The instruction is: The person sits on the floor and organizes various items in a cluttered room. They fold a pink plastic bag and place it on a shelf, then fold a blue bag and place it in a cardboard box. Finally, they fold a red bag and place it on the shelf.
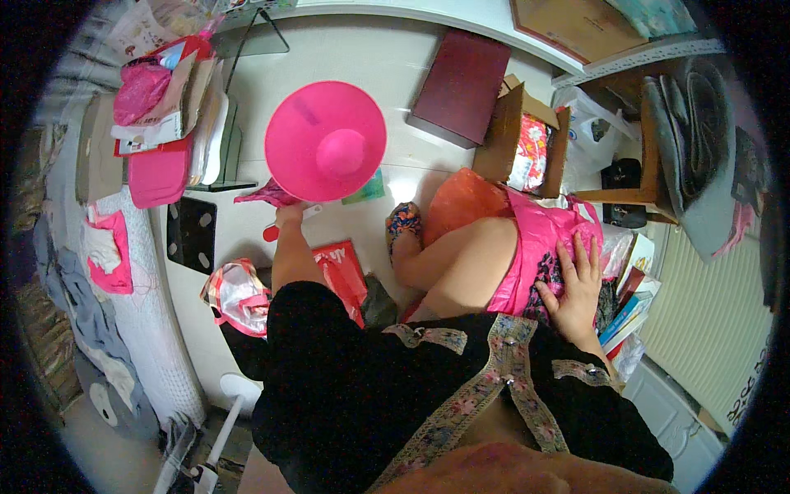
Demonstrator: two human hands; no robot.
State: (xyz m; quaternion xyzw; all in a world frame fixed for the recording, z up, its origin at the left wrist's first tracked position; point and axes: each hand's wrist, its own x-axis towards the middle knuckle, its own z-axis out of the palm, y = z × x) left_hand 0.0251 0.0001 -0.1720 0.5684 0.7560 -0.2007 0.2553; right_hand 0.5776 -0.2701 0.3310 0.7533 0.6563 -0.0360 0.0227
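Observation:
My left hand (291,214) reaches down to the floor at the near side of a pink plastic bucket (296,136). Its fingertips meet a crumpled magenta bag or cloth (268,194), and the grip is too small and partly hidden to tell. Close by lie a red-and-white flat item (313,211) and a green sheet (365,188), partly under the bucket. With fingers spread, my right hand (574,290) rests flat on a bright pink plastic bag (534,238) at my lap. Black lace cloth (548,278) shows beside the thumb.
Left stand stacked folders and cardboard (203,123), a black panel (191,234) and a bed edge (154,309). An open cardboard box (558,151), maroon box (460,86) and wooden stool (651,154) are ahead right. A red packet (339,272) and checked bag (237,290) lie near.

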